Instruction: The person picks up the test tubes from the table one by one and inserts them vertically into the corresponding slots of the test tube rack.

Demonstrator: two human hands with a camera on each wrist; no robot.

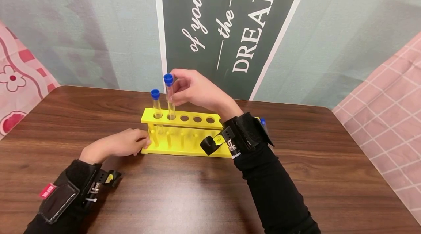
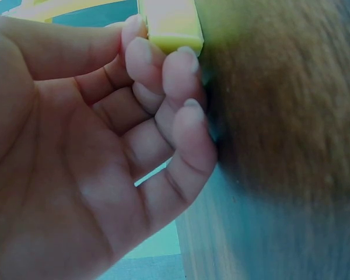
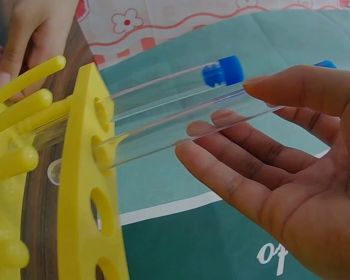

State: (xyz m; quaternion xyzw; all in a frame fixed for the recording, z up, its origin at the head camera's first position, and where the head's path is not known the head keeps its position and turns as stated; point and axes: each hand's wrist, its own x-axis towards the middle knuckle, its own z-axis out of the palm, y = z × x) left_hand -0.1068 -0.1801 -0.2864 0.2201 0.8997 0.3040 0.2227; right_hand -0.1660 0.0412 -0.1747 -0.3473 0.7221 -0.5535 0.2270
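Observation:
My right hand (image 1: 198, 89) pinches a clear test tube (image 1: 171, 106) with a blue cap between thumb and fingers. Its lower end passes through the second hole of a yellow test tube rack (image 1: 189, 151); in the right wrist view the rounded tip shows below the top bar (image 3: 76, 192). Beside it, another blue-capped tube (image 1: 157, 109) stands in the first hole. At the rack's left end, my left hand (image 1: 128, 142) grips the base, its fingers curled; the left wrist view shows the fingertips against the yellow base end (image 2: 174, 26).
Another blue cap (image 1: 262, 121) shows at the rack's right end, mostly behind the right wrist strap. The rack stands on a brown wooden table (image 1: 184, 197). A grey-green cloth with lettering (image 1: 131, 37) hangs behind, with pink patterned cloth (image 1: 388, 106) at the sides.

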